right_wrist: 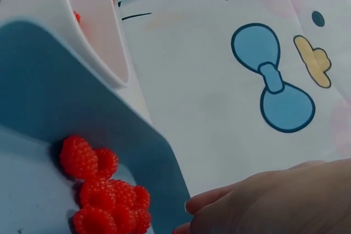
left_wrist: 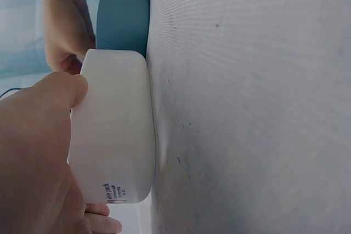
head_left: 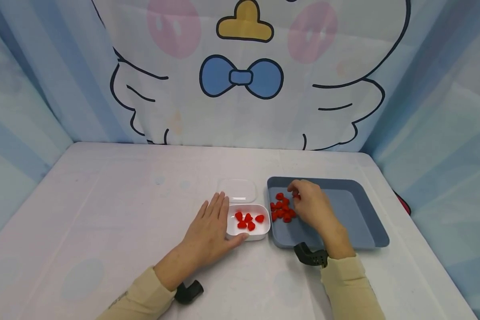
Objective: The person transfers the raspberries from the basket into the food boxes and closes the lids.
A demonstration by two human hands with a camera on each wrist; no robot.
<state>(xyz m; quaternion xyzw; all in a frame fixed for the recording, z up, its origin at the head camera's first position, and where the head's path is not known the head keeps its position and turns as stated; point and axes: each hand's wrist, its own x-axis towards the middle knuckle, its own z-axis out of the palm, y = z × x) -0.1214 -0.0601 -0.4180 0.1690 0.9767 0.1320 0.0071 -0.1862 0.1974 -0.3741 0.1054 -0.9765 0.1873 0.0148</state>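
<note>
Blue-grey tray (head_left: pixel 354 213) on a pale table (head_left: pixel 116 200) between light-blue curtains (head_left: pixel 436 142).

Head view looks forward and down; close, tilted wrist views share the box (left_wrist: pixel 112 130).

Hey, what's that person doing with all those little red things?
A person is at a table with raspberries. Their left hand rests against the side of a white box, which has a few raspberries inside. Their right hand is over the blue-gray tray and seems to pinch one raspberry at its fingertips. More raspberries lie bunched at the left side of that tray. A clear lid lies on the table behind the box.
</note>
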